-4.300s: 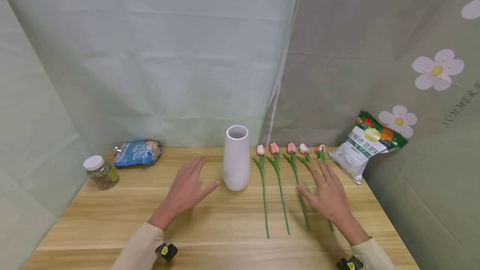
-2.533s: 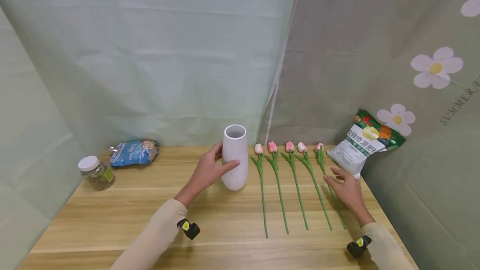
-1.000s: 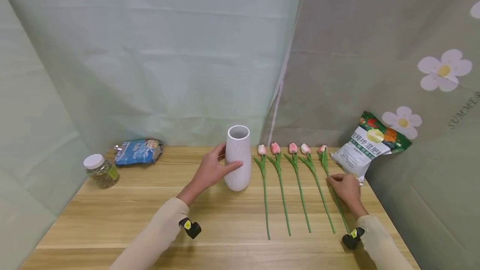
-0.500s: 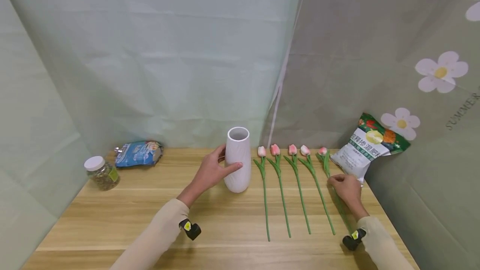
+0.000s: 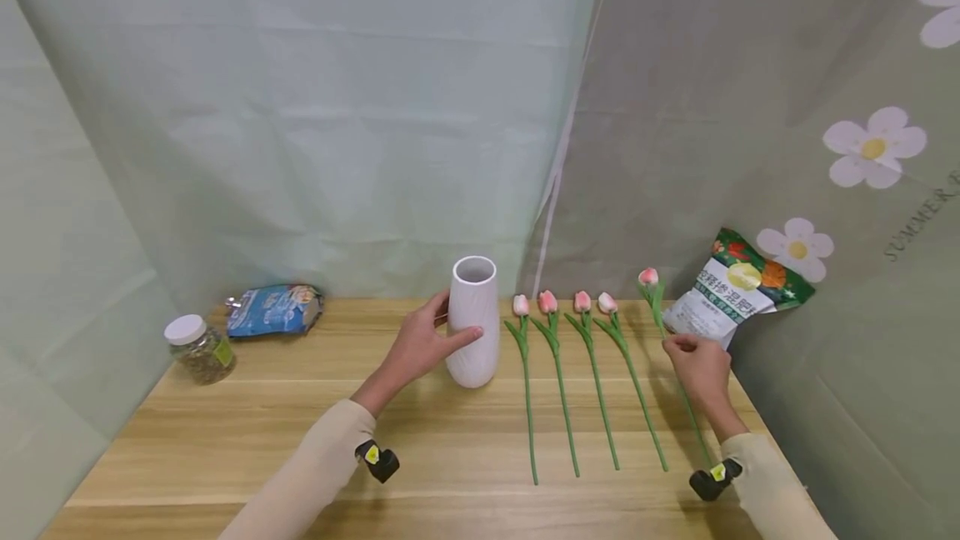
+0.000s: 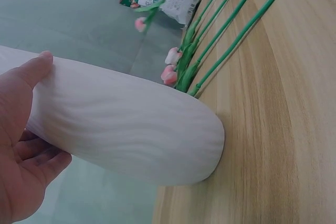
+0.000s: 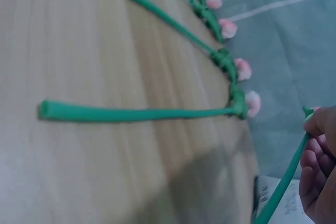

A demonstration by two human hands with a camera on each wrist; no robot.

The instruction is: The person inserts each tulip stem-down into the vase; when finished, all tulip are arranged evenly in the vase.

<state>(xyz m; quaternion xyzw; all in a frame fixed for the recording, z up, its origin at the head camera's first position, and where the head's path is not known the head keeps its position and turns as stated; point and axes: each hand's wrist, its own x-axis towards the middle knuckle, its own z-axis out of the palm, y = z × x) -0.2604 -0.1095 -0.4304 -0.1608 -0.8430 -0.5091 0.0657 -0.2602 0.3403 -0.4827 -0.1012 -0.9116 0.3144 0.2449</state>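
Observation:
A tall white vase (image 5: 480,315) with a rippled surface stands upright on the wooden table. My left hand (image 5: 424,342) grips its left side, thumb across the front and fingers behind, as the left wrist view also shows around the vase (image 6: 131,124). At the right, my right hand (image 5: 699,365) pinches the green stem of a pink artificial tulip (image 5: 651,286), which is raised off the table with its bloom up. In the right wrist view thumb and fingers hold that stem (image 7: 286,179). Several more tulips (image 5: 558,348) lie in a row between vase and right hand.
A white and green bag (image 5: 720,290) leans against the curtain behind my right hand. On the far left are a blue packet (image 5: 276,310) and a white-lidded jar (image 5: 199,348). Cloth curtains (image 5: 337,148) border the back and sides of the table (image 5: 300,440).
My left hand has moved to the vase and taken hold of it. My right hand has pinched the rightmost tulip and lifted it from the table.

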